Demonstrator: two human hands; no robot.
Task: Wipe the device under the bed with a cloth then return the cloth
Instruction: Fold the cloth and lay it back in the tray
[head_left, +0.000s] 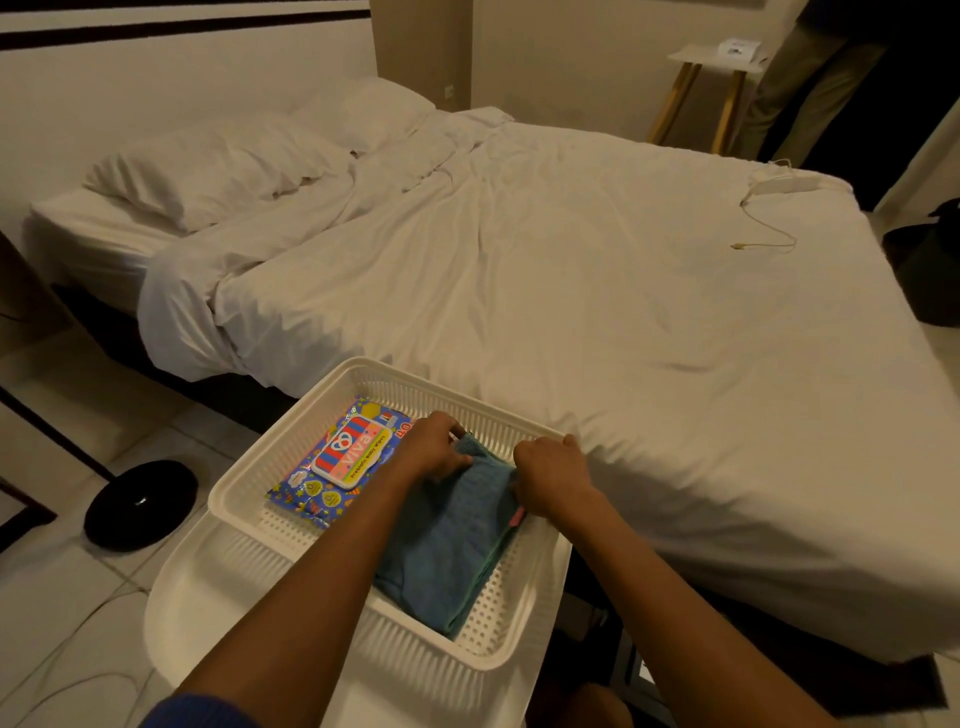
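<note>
Bedside basket: wipes pack beside hands-gripped cloth.

Walls: plain cream, with a dark stripe high up.
Floor: pale tiles.
Furniture: bed with white sheets, two pillows, wooden-legged stool.
Light: dim, warm.

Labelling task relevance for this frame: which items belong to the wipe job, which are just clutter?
Job:
cloth, gripped by left hand and right hand
basket holding the cloth
black round device on the floor by the bed

Clutter:
wipes pack
pillows
cable
stool
</note>
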